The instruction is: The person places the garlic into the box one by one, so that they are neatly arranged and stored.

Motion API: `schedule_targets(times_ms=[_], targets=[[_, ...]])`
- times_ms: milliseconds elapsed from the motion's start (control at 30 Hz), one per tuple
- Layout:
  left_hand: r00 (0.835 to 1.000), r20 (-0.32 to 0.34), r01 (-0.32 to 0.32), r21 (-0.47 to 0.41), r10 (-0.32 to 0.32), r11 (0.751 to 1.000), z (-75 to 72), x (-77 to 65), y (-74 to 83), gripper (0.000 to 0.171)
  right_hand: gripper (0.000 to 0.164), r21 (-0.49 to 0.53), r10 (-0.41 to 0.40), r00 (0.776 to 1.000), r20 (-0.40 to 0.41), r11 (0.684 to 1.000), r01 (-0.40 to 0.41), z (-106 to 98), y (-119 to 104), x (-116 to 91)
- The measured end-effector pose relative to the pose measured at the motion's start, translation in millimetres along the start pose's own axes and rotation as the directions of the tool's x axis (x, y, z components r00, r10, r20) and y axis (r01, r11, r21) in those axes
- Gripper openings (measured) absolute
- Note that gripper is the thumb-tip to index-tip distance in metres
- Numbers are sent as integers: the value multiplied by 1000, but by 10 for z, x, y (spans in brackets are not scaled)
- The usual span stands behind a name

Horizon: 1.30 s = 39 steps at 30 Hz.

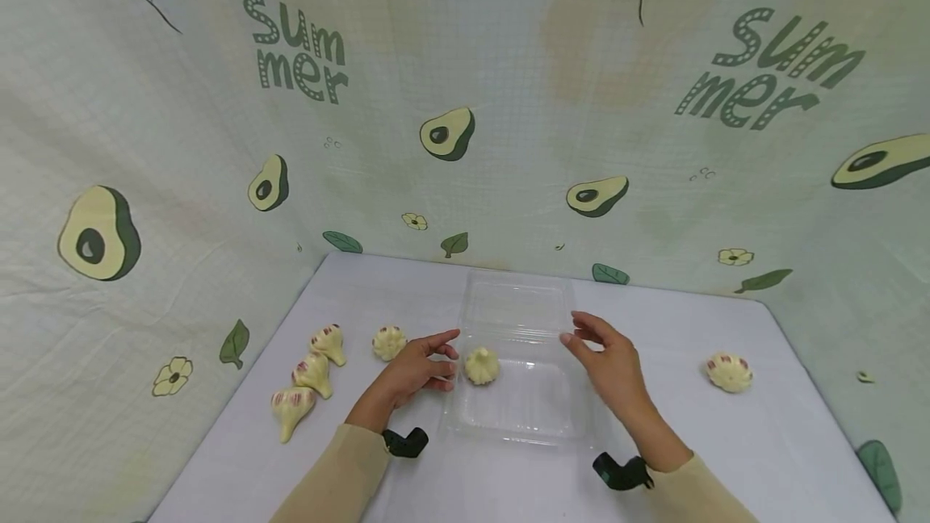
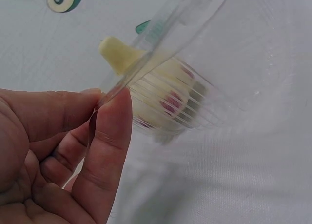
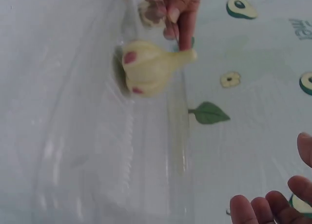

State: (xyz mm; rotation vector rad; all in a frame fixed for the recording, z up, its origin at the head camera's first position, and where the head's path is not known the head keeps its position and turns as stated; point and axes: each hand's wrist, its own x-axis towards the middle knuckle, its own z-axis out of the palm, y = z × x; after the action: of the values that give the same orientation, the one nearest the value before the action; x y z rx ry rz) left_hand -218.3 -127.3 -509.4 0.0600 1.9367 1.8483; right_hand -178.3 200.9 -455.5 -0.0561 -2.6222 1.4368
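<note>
A clear plastic box (image 1: 545, 398) lies with its lid (image 1: 517, 301) folded back toward the wall. Inside its base, by the left wall, sits one garlic bulb (image 1: 482, 366), its pale stalk (image 2: 114, 53) and purple patches showing in the left wrist view. My left hand (image 1: 421, 368) pinches the left rim of the box between thumb and fingers. At the opposite side, my right hand (image 1: 609, 361) is held close to the right edge near the hinge, fingers loosely spread and thumb apart. Nothing is between the right fingers (image 3: 278, 207).
Three garlic bulbs (image 1: 312, 374) lie in a slanting row at the table's left. Another bulb (image 1: 388, 342) sits just behind my left hand, and one more bulb (image 1: 729, 372) lies at the right. A printed avocado cloth (image 1: 508, 103) hangs behind the white tabletop (image 1: 654, 442).
</note>
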Motion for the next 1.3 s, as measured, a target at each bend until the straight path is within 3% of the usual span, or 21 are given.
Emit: schedule_targets(times_ms=[233, 367, 600, 867, 1033, 1300], targets=[[1000, -4, 4, 0, -4, 1000, 8, -8, 5, 69, 58, -54, 49, 987, -156, 997, -58, -489, 216, 25], [1000, -3, 10, 0, -10, 1000, 10, -6, 0, 70, 64, -33, 127, 970, -208, 990, -137, -705, 361, 54], [1000, 2, 11, 1, -11, 1000, 1, 2, -11, 70, 69, 0, 279, 916, -288, 957, -292, -977, 641, 107], [1000, 5, 9, -2, -9, 1000, 4, 2, -1, 70, 69, -43, 295, 859, -419, 938, -343, -1244, 945, 117], [1000, 4, 8, -7, -8, 1000, 6, 3, 11, 70, 77, -17, 344, 829, -442, 920, -391, -1378, 1147, 134], [1000, 2, 11, 1, -11, 1000, 9, -3, 7, 71, 92, -90, 380, 835, -398, 889, -448, -1434, 1514, 142]])
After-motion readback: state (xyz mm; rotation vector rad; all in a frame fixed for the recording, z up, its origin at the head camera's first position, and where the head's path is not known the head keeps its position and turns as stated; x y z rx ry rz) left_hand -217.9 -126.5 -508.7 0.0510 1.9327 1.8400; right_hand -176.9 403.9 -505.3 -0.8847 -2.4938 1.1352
